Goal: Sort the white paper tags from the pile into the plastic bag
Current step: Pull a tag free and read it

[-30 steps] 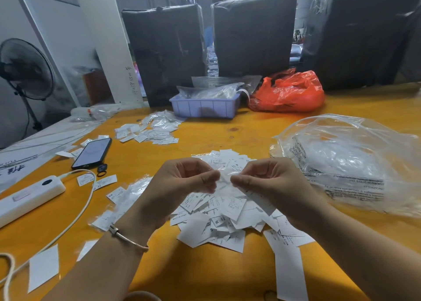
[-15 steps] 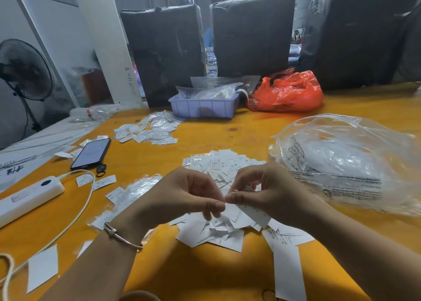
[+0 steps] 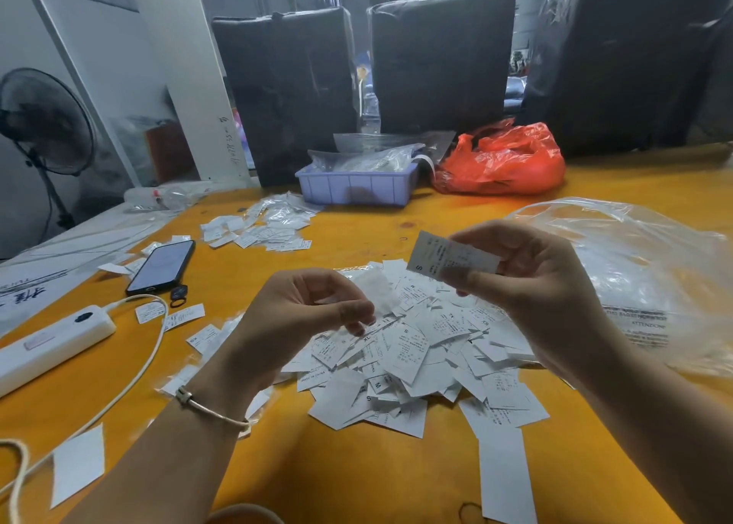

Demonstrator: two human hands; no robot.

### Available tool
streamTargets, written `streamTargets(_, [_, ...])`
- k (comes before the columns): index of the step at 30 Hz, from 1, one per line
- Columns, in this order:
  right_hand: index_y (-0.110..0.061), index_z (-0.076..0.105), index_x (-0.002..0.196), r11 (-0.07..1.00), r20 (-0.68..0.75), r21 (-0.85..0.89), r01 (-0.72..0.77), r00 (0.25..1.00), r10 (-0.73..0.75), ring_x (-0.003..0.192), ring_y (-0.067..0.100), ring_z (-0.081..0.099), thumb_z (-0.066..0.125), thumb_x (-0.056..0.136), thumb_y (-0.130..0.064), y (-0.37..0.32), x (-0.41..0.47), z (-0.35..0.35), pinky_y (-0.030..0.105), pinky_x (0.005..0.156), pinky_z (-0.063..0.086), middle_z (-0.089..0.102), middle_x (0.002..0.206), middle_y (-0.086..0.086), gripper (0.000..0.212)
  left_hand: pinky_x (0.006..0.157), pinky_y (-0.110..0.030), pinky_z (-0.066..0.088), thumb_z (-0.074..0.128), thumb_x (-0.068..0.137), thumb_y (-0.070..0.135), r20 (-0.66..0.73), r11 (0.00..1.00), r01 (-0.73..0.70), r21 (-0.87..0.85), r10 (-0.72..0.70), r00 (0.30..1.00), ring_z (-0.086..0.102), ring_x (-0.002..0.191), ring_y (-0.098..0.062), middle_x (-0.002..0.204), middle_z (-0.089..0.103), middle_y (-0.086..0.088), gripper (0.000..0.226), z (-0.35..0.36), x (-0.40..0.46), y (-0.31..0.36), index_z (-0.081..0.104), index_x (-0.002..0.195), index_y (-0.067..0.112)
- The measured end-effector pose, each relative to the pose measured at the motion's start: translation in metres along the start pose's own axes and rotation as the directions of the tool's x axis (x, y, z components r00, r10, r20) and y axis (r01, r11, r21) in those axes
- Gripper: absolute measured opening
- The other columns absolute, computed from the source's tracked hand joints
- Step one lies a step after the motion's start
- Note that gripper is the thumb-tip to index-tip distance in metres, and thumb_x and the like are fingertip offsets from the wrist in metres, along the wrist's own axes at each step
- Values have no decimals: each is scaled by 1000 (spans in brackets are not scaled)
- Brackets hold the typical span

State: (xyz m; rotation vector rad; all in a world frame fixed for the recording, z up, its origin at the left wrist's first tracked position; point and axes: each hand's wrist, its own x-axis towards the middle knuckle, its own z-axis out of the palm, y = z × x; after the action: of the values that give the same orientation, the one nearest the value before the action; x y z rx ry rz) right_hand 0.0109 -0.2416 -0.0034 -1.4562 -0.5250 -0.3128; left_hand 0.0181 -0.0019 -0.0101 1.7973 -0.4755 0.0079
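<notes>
A pile of white paper tags (image 3: 412, 357) lies on the yellow table (image 3: 357, 476), right in front of me. My right hand (image 3: 531, 281) is raised above the pile's right side and pinches one printed white tag (image 3: 444, 255) marked S between thumb and fingers. My left hand (image 3: 305, 317) hovers over the pile's left edge with its fingers curled. It seems to pinch a small hazy clear bag (image 3: 377, 291) that hangs over the tags. A large crumpled clear plastic bag (image 3: 642, 269) lies on the table just right of my right hand.
On the left lie a phone (image 3: 162, 265), a white power strip (image 3: 51, 345) with its cable, and loose tags. Farther back are a second heap of tags and sleeves (image 3: 269, 226), a lilac tray (image 3: 357, 186) and a red bag (image 3: 503, 162). Dark wrapped bundles stand behind.
Both hands were together low on the pile. My right hand has risen up and to the right with one tag, and my left hand has drawn apart to the left.
</notes>
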Motion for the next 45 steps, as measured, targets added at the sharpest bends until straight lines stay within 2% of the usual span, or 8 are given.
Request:
streamTargets(2, [-3,71,83,1000,14,-14,16,1000,-16,59,13,57,75,69,-7,-2,-3,3,19,57,49,70,70,9,15,60,-18,50,80,67,28,-10,1000,-9,-8,9,1000,66,64,-15,75,74,-10,23,0,0,0,76,76,8])
streamTargets(7, [-1,73,82,994,57,-101,33,998,-28,55,12,58,72,75,-4,-6,-6,8,18,52,46,68,65,11,7,62,-18,50,82,70,26,7,1000,-13,-7,13,1000,66,64,-15,75,75,-9,17,1,-1,0,77,76,10])
streamTargets(12, [1,73,83,993,80,-121,12,997,-2,52,10,56,70,78,4,-5,-7,8,17,50,45,67,63,14,7,63,-19,51,83,74,24,24,1000,-24,5,24,999,67,66,-17,78,75,-9,12,1,-1,0,78,79,14])
streamTargets(21, [-1,73,81,996,60,-84,-2,998,7,50,9,54,68,79,6,-7,-4,2,14,48,42,66,60,9,9,63,-19,51,84,69,31,24,1000,-28,-8,29,999,67,66,-17,79,76,-9,18,1,-2,1,79,78,17])
streamTargets(26, [-3,75,81,992,110,-107,-65,991,76,50,10,55,73,76,-1,-6,-6,4,15,48,43,67,61,13,5,64,-19,52,82,74,26,40,999,-33,-11,34,999,68,67,-17,80,76,-10,12,1,-2,-1,79,80,16])
streamTargets(32, [-12,76,78,978,196,-160,-136,966,167,53,17,56,73,77,-6,-3,-4,3,25,50,42,67,63,13,7,62,-16,51,78,75,21,50,999,-41,-13,42,998,67,65,-15,78,75,-10,9,1,-2,-1,79,80,14])
streamTargets(37, [-10,76,78,963,276,-208,-172,934,227,51,13,57,74,78,-4,-2,-5,4,17,47,42,68,62,11,6,62,-16,52,83,77,23,86,999,-8,-50,13,996,68,65,-17,79,76,-10,8,2,-2,0,79,78,15])
streamTargets(45, [-1,74,78,943,283,-246,-225,914,291,47,12,54,75,77,-4,3,-5,5,16,44,40,65,57,11,4,68,-21,56,80,72,25,169,998,58,-33,-52,984,72,74,-23,80,77,-8,15,6,-2,0,78,81,14])
